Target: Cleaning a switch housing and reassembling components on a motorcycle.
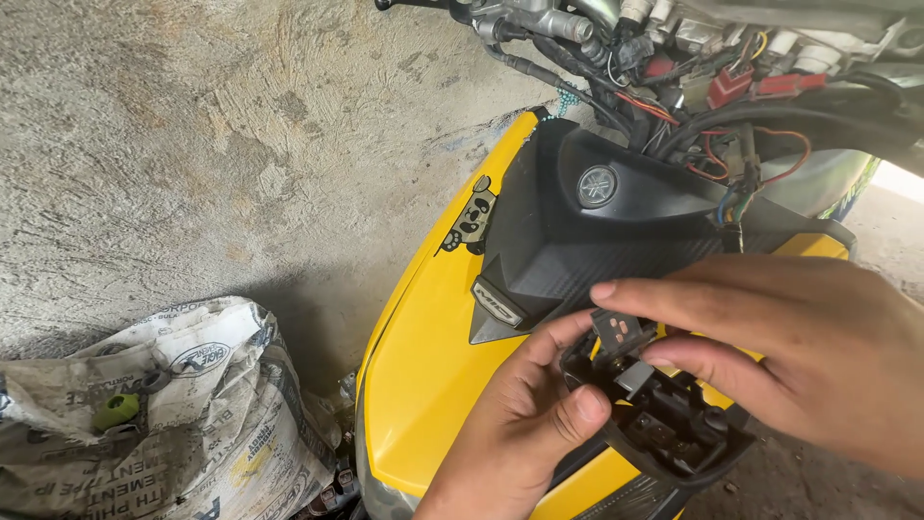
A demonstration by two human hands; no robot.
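Centrally, held part: a black plastic switch housing [664,424] is held in front of the yellow scooter panel [433,366], low and to the right of the black nose cover [577,241].
Left hand: the left hand [520,424] is seen coming up from the bottom edge, just left of the housing; the thumb is pressed on the housing's near left rim and the forefinger is laid along its upper left edge, so the fingers are closed in a grip on the housing.
Right hand: the right hand [799,356] is brought in from the right, above the housing; a small grey metal clip [618,329] at the top of the housing is pinched between the forefinger above and the middle finger below.
Housing against fingers: the open inside of the housing is turned upward, between the two hands, with its lower right end left free of any finger.
Yellow panel: a small cartoon sticker [470,221] is seen on it, left of the black nose cover.
Wiring: a tangle of cables and red connectors [712,77] is exposed above the black nose cover.
Sack: a crumpled printed sack [183,404] is lying against the concrete wall [241,125], well to the left of the yellow panel.
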